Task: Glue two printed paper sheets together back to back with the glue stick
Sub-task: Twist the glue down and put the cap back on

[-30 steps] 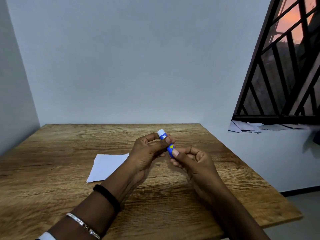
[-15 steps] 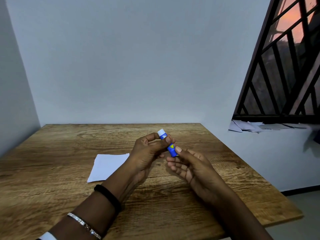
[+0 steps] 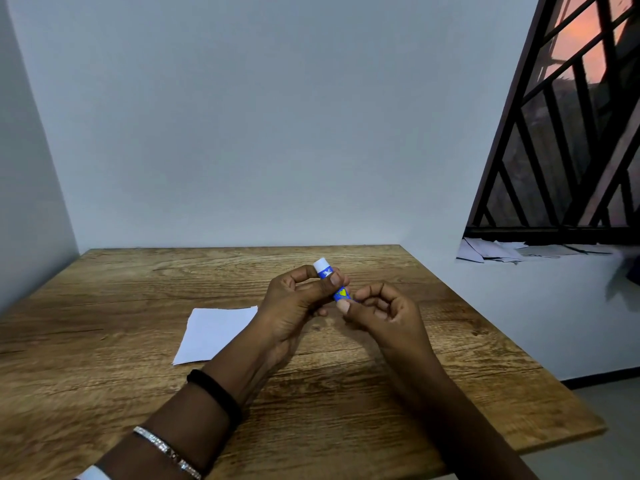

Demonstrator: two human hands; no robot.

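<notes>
A small blue glue stick (image 3: 333, 280) with a white cap pointing up and away is held above the middle of the wooden table (image 3: 138, 393). My left hand (image 3: 294, 303) grips its upper half between thumb and fingers. My right hand (image 3: 381, 313) pinches its lower blue end with thumb and forefinger, the other fingers curled. A white paper sheet (image 3: 214, 332) lies flat on the table left of my left hand, its right corner hidden behind my wrist. I cannot tell whether it is one sheet or two stacked.
Plain walls close the table in at the back and left. On the right a window sill (image 3: 540, 252) under a barred window carries several loose papers. The table's right and front edges drop to the floor.
My right hand's fingers opened half a second ago and have curled again, pinching the lower end of the glue stick. The left hand and the paper have stayed put.
</notes>
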